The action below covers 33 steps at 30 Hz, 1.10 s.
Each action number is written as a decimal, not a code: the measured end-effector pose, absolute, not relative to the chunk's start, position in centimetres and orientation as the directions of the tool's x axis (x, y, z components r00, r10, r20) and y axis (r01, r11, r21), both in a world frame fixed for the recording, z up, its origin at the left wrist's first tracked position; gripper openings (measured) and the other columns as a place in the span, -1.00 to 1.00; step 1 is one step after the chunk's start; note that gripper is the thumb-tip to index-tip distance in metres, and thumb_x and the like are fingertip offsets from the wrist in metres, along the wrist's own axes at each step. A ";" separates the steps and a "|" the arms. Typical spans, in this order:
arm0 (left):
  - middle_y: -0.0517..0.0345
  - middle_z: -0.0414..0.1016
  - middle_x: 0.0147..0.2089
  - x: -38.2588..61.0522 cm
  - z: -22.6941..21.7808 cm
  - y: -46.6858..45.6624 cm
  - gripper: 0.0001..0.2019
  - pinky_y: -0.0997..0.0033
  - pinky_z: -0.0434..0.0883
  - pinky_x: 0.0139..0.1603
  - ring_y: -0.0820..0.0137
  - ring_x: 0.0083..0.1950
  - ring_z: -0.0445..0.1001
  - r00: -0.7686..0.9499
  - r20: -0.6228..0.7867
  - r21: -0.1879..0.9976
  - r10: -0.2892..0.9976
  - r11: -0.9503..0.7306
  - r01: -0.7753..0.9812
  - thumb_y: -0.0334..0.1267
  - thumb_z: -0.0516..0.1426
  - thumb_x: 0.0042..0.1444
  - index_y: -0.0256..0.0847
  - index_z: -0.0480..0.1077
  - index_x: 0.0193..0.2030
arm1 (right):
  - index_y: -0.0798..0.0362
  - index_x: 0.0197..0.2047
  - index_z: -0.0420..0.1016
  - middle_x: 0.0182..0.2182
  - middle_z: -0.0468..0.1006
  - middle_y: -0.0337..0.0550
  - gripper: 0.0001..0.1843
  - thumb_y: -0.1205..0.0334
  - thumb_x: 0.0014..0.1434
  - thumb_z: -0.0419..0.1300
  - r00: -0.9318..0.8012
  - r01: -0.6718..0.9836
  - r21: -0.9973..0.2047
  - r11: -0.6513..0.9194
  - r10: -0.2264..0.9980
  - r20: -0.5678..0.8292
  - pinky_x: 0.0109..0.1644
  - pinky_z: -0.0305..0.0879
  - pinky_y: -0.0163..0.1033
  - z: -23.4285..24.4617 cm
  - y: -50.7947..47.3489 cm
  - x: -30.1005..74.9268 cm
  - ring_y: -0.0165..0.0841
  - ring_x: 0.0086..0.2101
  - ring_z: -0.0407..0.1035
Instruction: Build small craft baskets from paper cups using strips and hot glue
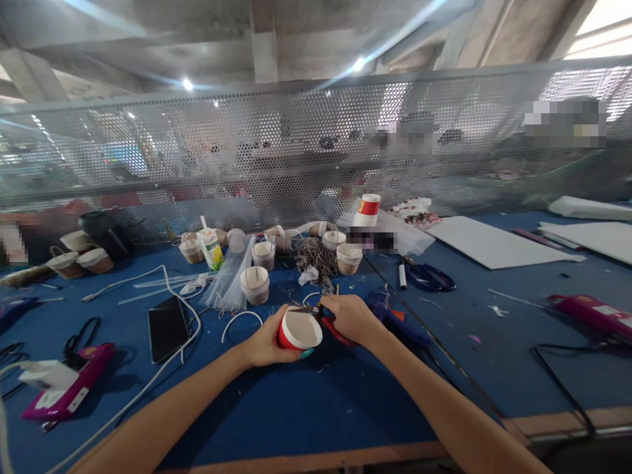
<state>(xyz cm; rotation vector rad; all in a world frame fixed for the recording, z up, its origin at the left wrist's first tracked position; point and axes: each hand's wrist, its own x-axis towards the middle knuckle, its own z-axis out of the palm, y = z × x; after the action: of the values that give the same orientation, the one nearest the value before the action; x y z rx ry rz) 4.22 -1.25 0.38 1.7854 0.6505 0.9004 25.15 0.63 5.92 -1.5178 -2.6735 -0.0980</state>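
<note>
The left hand (269,339) holds the red paper cup (300,331) above the blue counter (296,408), fingers wrapped around its side, open end facing the camera. The fingers of the right hand (351,317) grasp a red-handled tool (340,334), apparently scissors or cutters, with its metal end at the cup's far rim. A blue glue gun (389,318) lies beside the right forearm

The blue tabletop (355,411) is trimmed with a brown strip (306,459) along its near edge. Its far edge is bounded by a grey perforated screen (276,155). Overhead, a grey ceiling (197,33) is lit by small lamps (187,83); a bright opening (605,29) is noted above the far right corner.
</note>
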 end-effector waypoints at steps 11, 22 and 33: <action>0.03 0.34 -0.04 4.3 0.5 -1.3 -0.31 0.31 0.29 0.04 0.30 -0.03 0.35 0.611 0.276 0.937 0.742 -0.350 0.002 -0.27 0.29 -0.20 -0.22 0.11 0.10 | 0.13 -0.20 0.40 -0.28 0.54 -0.05 -0.72 0.49 0.06 -0.04 -0.513 0.858 0.063 0.510 0.857 0.052 -0.27 0.13 -0.30 6.1 0.2 24.5 -0.27 -0.24 0.40; 0.06 0.34 -0.05 4.3 0.5 -1.2 -0.34 0.32 0.29 0.04 0.31 -0.04 0.34 0.610 0.279 0.937 0.742 -0.350 -0.002 -0.29 0.29 -0.20 -0.22 0.13 0.08 | 0.12 -0.20 0.40 -0.28 0.53 -0.04 -0.73 0.48 0.07 -0.04 -0.507 0.862 0.057 0.504 0.861 0.049 -0.27 0.13 -0.30 6.2 0.2 24.4 -0.27 -0.24 0.40; 0.01 0.34 -0.01 4.1 0.5 -1.1 -0.28 0.26 0.28 0.05 0.26 -0.01 0.34 0.628 0.285 0.922 0.724 -0.386 0.028 -0.22 0.30 -0.22 -0.22 0.11 0.10 | 0.11 -0.27 0.42 -0.32 0.56 -0.06 -0.76 0.46 0.06 -0.02 -0.486 0.874 0.026 0.485 0.873 0.051 -0.33 0.08 -0.31 6.1 0.1 24.2 -0.28 -0.28 0.42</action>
<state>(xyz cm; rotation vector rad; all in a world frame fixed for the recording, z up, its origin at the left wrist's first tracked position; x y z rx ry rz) 4.14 -1.11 0.46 1.8289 0.6037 0.8531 24.20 0.09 6.11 -1.5772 -2.6805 -0.0746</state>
